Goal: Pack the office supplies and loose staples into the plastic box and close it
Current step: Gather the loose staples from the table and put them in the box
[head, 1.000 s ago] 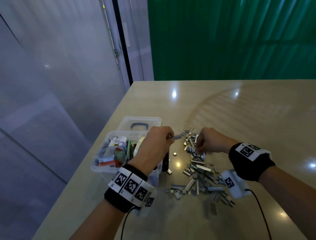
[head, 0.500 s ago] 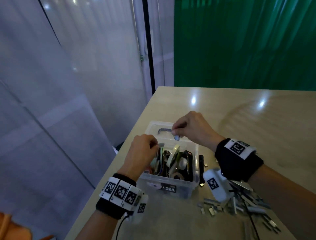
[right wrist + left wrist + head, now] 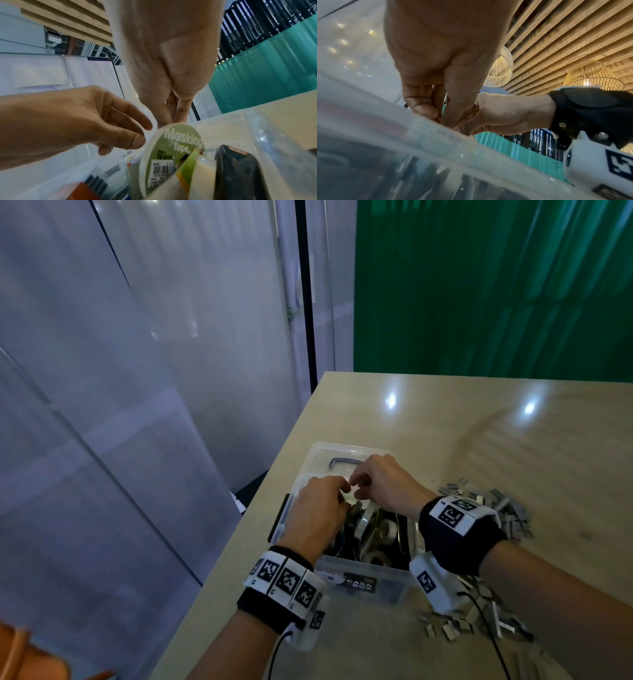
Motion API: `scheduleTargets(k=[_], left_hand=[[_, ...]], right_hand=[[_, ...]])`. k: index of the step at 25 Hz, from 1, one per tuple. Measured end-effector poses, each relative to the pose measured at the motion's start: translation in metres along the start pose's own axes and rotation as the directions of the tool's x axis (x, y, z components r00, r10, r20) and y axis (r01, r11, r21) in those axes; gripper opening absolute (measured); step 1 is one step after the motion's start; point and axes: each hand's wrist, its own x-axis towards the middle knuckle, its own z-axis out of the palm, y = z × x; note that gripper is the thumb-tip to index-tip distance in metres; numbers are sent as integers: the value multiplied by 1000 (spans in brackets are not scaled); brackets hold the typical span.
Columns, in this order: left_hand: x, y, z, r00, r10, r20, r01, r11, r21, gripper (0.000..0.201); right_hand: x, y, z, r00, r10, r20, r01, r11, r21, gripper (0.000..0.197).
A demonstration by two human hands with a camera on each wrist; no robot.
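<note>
— Hovering over the plastic box (image 3: 356,568), both of them: left hand (image 3: 317,510) and right hand (image 3: 385,484), fingertips nearly meeting above the far end.

— Gripping anything?

— Hard to tell. Curling the fingers of the left hand loosely, thumb close to forefinger; pinching the right fingertips together just above the tape roll (image 3: 173,152). Possibly dropping staples, but too small to make out.

— Sitting where, that box?

— At the near left part of the table (image 3: 479,446), lid (image 3: 342,455) lying open behind it, tape rolls and dark tools standing inside.

— And the loose staples (image 3: 493,505)?

— Lying mostly outside, heaped just right of the box, more near the front corner.

— Best way of going on?

— Keeping fingertips low and inside the walls before letting go; releasing into a gap, not onto the tape; taking bigger pinches, or sweeping the heap toward the table edge into a cupped palm.
</note>
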Motion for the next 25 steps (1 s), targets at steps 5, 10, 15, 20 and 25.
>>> scheduleTargets(k=[5,10,15,20,25], left_hand=[[6,3,-4,997,5,-73,-4,1000,19,23],[12,32,-2,995,46,-86,-48,999,-23,22],[20,76,20,991,123,-56,-127,990,-57,21],[16,130,52,975,222,10,-220,971,-89,17],[-22,177,117,891,309,333,-302,950,-75,13]], right_hand=[[-4,8,-19,999,15,-36,-15,1000,4,18],[-24,21,-47,999,24,-21,-23,998,62,16],[-55,54,-74,999,44,-10,-43,997,64,17],[-103,108,-98,988,144,63,-146,989,30,10],[-162,169,-84,885,328,330,-294,944,-150,11]])
